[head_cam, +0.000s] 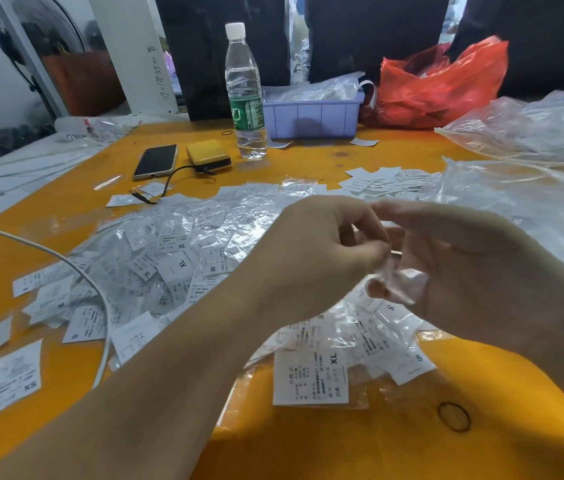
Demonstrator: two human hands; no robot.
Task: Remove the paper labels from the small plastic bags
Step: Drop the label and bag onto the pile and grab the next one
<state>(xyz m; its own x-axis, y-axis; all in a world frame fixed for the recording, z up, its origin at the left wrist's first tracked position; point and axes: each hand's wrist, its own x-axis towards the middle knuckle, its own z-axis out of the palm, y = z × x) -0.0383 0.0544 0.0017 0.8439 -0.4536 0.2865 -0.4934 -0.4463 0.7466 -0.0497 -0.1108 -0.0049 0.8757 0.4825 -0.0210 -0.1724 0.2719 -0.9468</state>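
A wide heap of small clear plastic bags with white paper size labels (pixel 176 258) covers the middle of the orange table (pixel 308 445). My left hand (pixel 322 254) hovers over the heap with its fingers curled, fingertips meeting my right hand. My right hand (pixel 474 271) holds a small crumpled clear bag (pixel 405 282) between thumb and fingers. Whether the left fingers pinch that bag or a label is blurred. A pile of loose white labels (pixel 377 183) lies farther back on the right.
A water bottle (pixel 244 95), a phone (pixel 156 161) and a yellow power bank (pixel 208 154) stand behind the heap. A lilac tray (pixel 311 116) and a red plastic bag (pixel 440 84) sit at the back. Large clear bags (pixel 530 133) lie right. A white cable (pixel 66 261) crosses left.
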